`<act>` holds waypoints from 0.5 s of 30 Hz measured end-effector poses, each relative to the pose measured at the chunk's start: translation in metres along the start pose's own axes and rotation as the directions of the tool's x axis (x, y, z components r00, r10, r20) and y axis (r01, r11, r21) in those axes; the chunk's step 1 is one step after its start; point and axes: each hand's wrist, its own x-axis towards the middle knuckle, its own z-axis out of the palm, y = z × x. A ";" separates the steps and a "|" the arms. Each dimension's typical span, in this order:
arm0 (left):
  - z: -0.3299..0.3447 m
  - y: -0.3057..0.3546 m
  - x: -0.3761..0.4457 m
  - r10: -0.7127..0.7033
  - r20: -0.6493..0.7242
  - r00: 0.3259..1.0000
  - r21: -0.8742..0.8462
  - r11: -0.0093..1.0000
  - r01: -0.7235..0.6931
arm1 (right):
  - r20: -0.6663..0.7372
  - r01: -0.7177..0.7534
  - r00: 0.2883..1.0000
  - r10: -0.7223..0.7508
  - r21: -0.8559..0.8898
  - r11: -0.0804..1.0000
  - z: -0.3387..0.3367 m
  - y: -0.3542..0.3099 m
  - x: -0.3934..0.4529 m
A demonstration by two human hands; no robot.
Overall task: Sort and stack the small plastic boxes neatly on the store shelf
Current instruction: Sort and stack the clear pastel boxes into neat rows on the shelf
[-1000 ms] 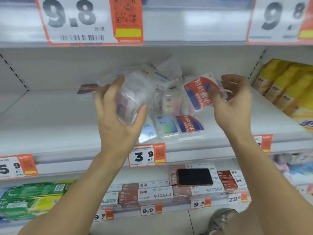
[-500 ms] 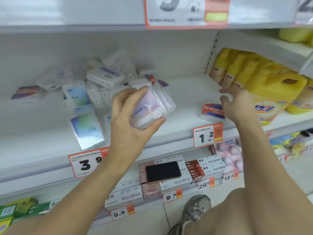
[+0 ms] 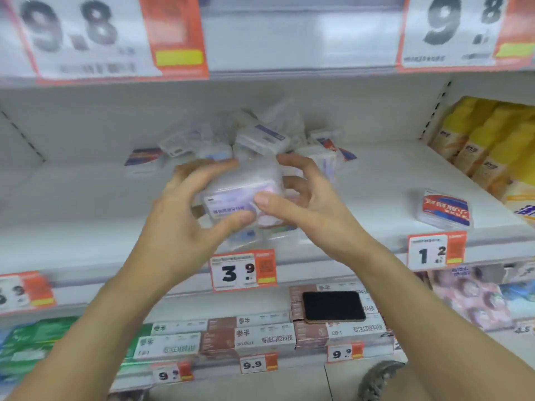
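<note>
Above the shelf [image 3: 376, 180], before the jumbled pile [image 3: 260, 137]: clear box stack [image 3: 240, 198] held between left hand [image 3: 185, 215] and right hand [image 3: 304, 204], fingers curled around it. Squaring step, probably; next, needs setting down flat beside the red-label box [image 3: 445, 209].

I'm looking at a white metal store shelf [image 3: 86, 227] with a white back panel [image 3: 115, 111] under flat, even light. Along its front edge, the 3.9 price tag [image 3: 243, 270] sits about centre; right of that tag is a 1.2 price tag [image 3: 436, 251], and far left another orange-and-white tag [image 3: 26, 290]. Above it, on the upper shelf's edge, hang two large, blurred 9.8 price signs [image 3: 110, 36]. Up and right of the tag stand yellow packages [image 3: 489, 140]. Below it, on the lower shelf, I see toothpaste cartons [image 3: 260, 335], a black phone [image 3: 333, 305] lying on them, and green packs [image 3: 34, 345] to the left
</note>
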 end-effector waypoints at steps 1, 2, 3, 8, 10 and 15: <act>-0.014 -0.013 -0.003 -0.048 -0.044 0.998 -0.004 0.999 0.048 | 0.030 0.018 0.999 -0.019 0.026 1.000 0.019 0.003 0.004; -0.029 -0.027 -0.007 -0.103 -0.105 0.989 -0.012 0.995 0.102 | 0.055 0.037 0.998 -0.040 0.049 0.998 0.039 0.006 0.008; -0.044 -0.042 -0.013 -0.146 -0.172 0.974 0.003 0.989 0.149 | 0.065 0.069 0.995 -0.071 0.037 0.997 0.060 0.008 0.011; -0.117 -0.106 -0.035 -0.201 -0.360 0.911 0.321 0.890 0.323 | 0.080 0.329 0.943 -0.324 -0.392 0.859 0.124 0.029 0.022; -0.135 -0.123 -0.042 -0.255 -0.383 0.888 0.380 0.833 0.403 | 0.149 0.375 0.926 -0.346 -0.460 0.805 0.133 0.036 0.026; -0.155 -0.148 -0.056 -0.369 -0.487 0.791 0.391 0.718 0.576 | 0.170 0.456 0.880 -0.443 -0.567 0.686 0.133 0.038 0.038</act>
